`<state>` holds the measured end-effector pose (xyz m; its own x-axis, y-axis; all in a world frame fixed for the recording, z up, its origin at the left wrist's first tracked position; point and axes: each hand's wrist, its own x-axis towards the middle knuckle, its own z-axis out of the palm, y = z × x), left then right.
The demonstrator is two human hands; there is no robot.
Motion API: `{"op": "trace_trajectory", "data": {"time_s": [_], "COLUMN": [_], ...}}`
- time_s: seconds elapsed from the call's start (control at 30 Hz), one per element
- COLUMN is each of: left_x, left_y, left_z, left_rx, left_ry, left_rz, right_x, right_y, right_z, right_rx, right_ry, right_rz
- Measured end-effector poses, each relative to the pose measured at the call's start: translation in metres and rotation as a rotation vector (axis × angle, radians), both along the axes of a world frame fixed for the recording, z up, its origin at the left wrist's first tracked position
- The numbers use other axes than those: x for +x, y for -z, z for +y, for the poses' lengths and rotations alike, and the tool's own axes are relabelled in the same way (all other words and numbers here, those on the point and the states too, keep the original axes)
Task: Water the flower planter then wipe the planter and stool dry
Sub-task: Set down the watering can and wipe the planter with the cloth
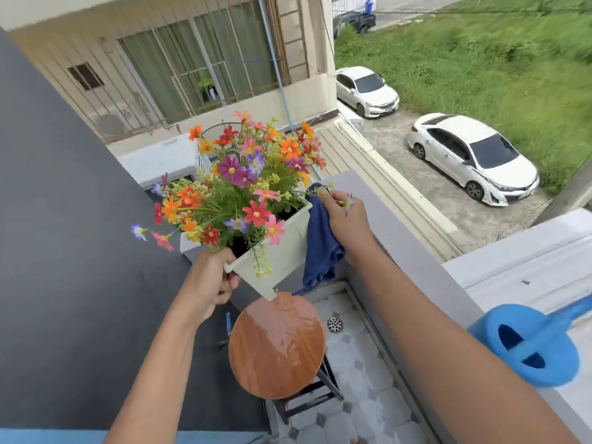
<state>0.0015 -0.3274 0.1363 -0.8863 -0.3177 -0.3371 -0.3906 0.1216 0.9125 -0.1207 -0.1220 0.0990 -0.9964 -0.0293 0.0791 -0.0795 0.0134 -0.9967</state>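
Left hand (209,283) clamps white flower planter (282,248) by near corner, lifted mid-frame above wet round stool (277,344). Right hand (347,222) presses blue cloth (322,241) against planter's right wall. Risks: one-corner grip slipping; planter tipping, spilling soil on stool.

Planter (282,251) above stool (277,346); cloth (320,241) right of planter; can (528,347) on ledge (416,251), far right.
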Motion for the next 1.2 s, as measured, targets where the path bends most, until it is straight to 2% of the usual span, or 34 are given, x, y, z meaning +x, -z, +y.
{"op": "trace_trajectory", "data": {"time_s": [0.07, 0.17, 0.3, 0.37, 0.47, 0.6, 0.67, 0.73, 0.87, 0.97, 1.1, 1.2], "left_x": [0.002, 0.002, 0.002, 0.001, 0.000, -0.005, -0.007, -0.011, -0.014, -0.002, -0.007, -0.017], "left_y": [-0.002, -0.003, -0.004, -0.004, -0.004, 0.000, 0.006, 0.010, 0.023, 0.034, 0.033, 0.027], "left_z": [-0.005, -0.008, -0.015, -0.017, -0.018, -0.016, -0.011, -0.005, 0.005, 0.027, 0.057, 0.067], "left_rx": [-0.028, -0.074, -0.156, -0.197, -0.246, -0.227, -0.141, -0.075, -0.207, -0.177, -0.138, -0.132], "left_ry": [0.045, 0.091, 0.066, 0.063, 0.072, 0.016, -0.077, -0.208, -0.426, -0.356, -0.193, -0.228], "left_rz": [-0.008, -0.004, -0.008, -0.028, -0.026, -0.031, -0.004, 0.042, 0.101, 0.103, 0.015, -0.029], "right_x": [-0.003, 0.001, 0.009, 0.011, 0.012, 0.015, 0.018, 0.020, 0.025, 0.027, 0.038, 0.051], "right_y": [0.000, -0.007, -0.016, -0.015, -0.011, -0.008, -0.005, -0.001, 0.003, 0.001, -0.003, 0.000], "right_z": [-0.001, 0.002, 0.009, 0.009, 0.010, 0.001, -0.004, -0.008, -0.016, -0.025, -0.033, -0.038], "right_rx": [0.070, 0.090, -0.071, -0.099, 0.002, 0.038, 0.040, -0.038, -0.174, -0.186, -0.127, -0.092], "right_ry": [-0.043, -0.121, -0.244, -0.329, -0.387, -0.196, -0.129, -0.069, 0.058, 0.131, 0.170, 0.160], "right_rz": [-0.038, -0.192, -0.303, -0.323, -0.283, -0.251, -0.206, -0.242, -0.309, -0.281, -0.200, -0.153]}}
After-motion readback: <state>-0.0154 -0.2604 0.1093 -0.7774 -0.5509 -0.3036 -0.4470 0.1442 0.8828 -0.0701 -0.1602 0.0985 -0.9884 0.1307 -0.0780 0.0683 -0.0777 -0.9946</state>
